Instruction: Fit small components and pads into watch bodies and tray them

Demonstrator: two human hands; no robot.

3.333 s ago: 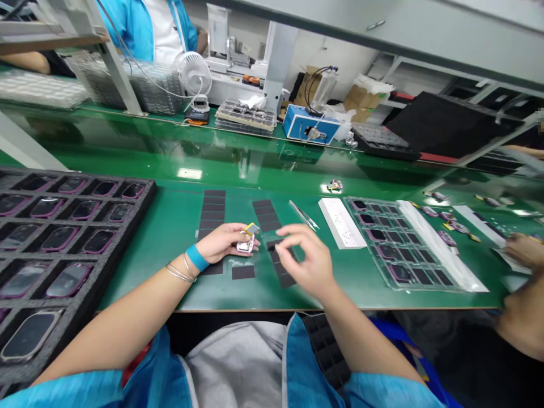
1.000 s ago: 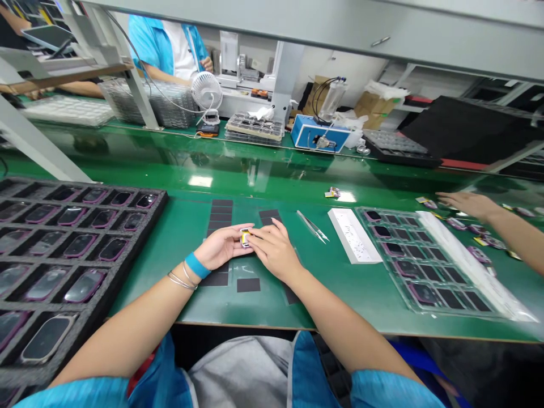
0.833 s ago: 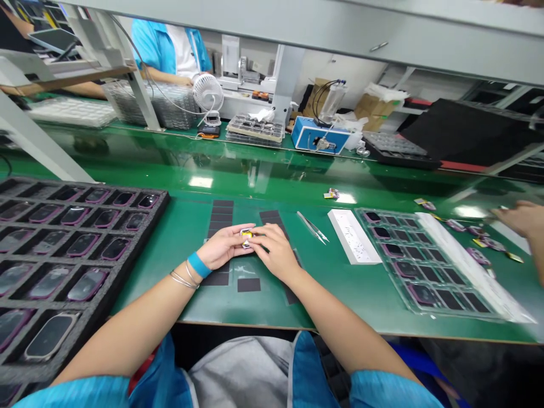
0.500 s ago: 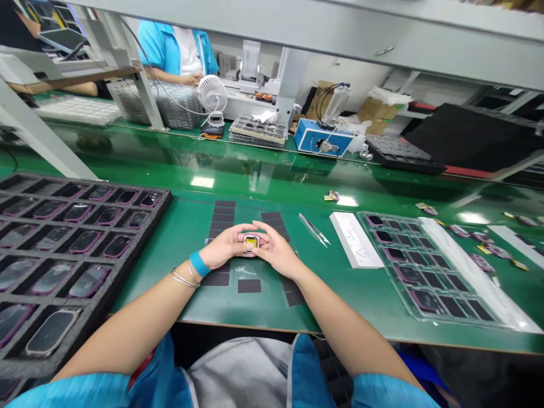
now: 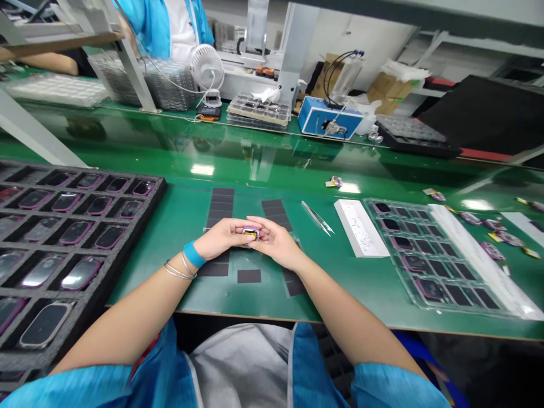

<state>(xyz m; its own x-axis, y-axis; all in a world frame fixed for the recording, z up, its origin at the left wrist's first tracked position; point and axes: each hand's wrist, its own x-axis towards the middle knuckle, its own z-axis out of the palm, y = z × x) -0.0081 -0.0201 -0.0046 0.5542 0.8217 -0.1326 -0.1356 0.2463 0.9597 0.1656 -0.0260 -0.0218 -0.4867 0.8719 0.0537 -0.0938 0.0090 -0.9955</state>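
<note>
While both forearms stretch in from the bottom corners of the frame, the two hands meet near the center, just above the green table (image 5: 191,300). The left hand (image 5: 224,237) pinches a small purple-edged case (image 5: 251,233) between thumb and curled fingers, and the right hand (image 5: 278,242) closes on its other side in the same manner, its thumb at the near edge. Something yellow shows inside the case; the finer parts are too small for me to make out. A blue band (image 5: 194,255) and thin bangles (image 5: 180,271) circle the left wrist.

Dark rectangular pieces (image 5: 222,207) lie in a column just beyond the left hand, and one single dark rectangle (image 5: 249,276) lies on the near side of the hands. Right of center, tweezers (image 5: 318,219) lie at a slant near a white block (image 5: 361,228). Next to that, toward the right edge, a clear tray (image 5: 471,294) carries dark pieces in rows. A grey foam tray (image 5: 143,214) of dark-faced, mostly purple-rimmed cases fills the lower left. In the upper left, a person in a blue jacket (image 5: 148,22) is behind a white fan (image 5: 207,67).
</note>
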